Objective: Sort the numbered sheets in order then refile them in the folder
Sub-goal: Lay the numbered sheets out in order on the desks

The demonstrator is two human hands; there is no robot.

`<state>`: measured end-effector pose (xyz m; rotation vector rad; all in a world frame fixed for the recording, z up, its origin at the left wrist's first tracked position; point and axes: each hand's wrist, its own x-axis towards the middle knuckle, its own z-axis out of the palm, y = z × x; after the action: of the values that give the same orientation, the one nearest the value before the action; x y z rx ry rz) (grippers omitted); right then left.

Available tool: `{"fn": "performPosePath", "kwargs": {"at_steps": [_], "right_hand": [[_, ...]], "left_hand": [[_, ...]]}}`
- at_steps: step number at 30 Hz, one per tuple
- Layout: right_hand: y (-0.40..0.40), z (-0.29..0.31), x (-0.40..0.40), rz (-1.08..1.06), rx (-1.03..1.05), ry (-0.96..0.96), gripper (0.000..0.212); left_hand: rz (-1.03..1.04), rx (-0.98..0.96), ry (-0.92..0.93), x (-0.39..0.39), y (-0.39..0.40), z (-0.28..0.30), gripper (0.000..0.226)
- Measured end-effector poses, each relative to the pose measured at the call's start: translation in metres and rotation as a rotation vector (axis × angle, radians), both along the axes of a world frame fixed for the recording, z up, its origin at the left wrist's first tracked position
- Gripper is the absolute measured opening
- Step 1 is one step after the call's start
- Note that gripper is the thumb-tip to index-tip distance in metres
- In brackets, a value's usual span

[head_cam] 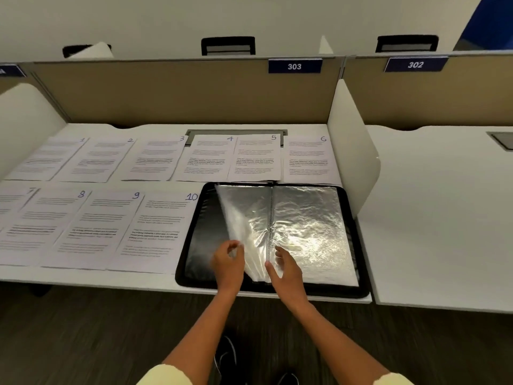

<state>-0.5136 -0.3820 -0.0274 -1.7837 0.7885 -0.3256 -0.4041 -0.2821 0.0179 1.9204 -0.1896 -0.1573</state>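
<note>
Folder: the black folder [194,245] lies open at the near right of the desk [430,218], its clear sleeves [305,223] fanned about the central spine [269,232]; I see no paper in them.
Sheets: ten numbered sheets lie face up in two rows to the left of and behind the folder, sheet 1 [52,159] to sheet 6 [308,159] in the far row, 7 to sheet 10 [158,226] in the near row, already in order by the look of it.
Left hand: my left hand [227,259] pinches the near edge of a lifted sleeve [236,218], fingers curled on it, the sleeve standing half turned.
Right hand: my right hand [286,266] rests by the spine with loose, spread fingers on the right-hand pile, holding nothing.
Step in hand: I judge I am leafing to the first sleeve before refiling.
Doing it well: turn one sleeve at a time, keep the right pile pinned flat so the spine does not shift, and check the sleeve mouth before reaching for sheet 1.
Risk: the thin sleeves may cling together, so two could turn as one.
Hard to read: glare on the plastic hides any contents; the lifted sleeve is blurred.
Cut off: sheet 7 runs off the left edge, its numeral only partly legible.
Hidden: the sleeve count and the folder's near left corner under my wrist.
</note>
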Motion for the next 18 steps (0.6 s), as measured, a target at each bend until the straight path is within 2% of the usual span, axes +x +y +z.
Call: {"fn": "performPosePath", "kwargs": {"at_steps": [5, 9, 13, 17, 18], "right_hand": [[-0.024, 0.015, -0.006, -0.197, 0.184, -0.054, 0.042], [-0.053, 0.025, -0.014, -0.391, 0.485, -0.161, 0.047], [-0.082, 0.034, -0.030, -0.458, 0.613, -0.170, 0.055], [-0.098, 0.038, -0.051, -0.488, 0.695, -0.207, 0.036], [-0.103, 0.035, -0.056, -0.507, 0.694, -0.190, 0.037]], "left_hand": [[-0.181, 0.049, -0.221, -0.030, -0.042, 0.006, 0.007], [-0.345, 0.063, -0.326, -0.050, -0.064, 0.001, 0.010], [-0.502, 0.066, -0.358, -0.069, -0.080, -0.005, 0.009], [-0.691, 0.090, -0.389, -0.088, -0.090, -0.013, 0.010], [-0.739, 0.100, -0.390, -0.092, -0.092, -0.015, 0.009]]}}
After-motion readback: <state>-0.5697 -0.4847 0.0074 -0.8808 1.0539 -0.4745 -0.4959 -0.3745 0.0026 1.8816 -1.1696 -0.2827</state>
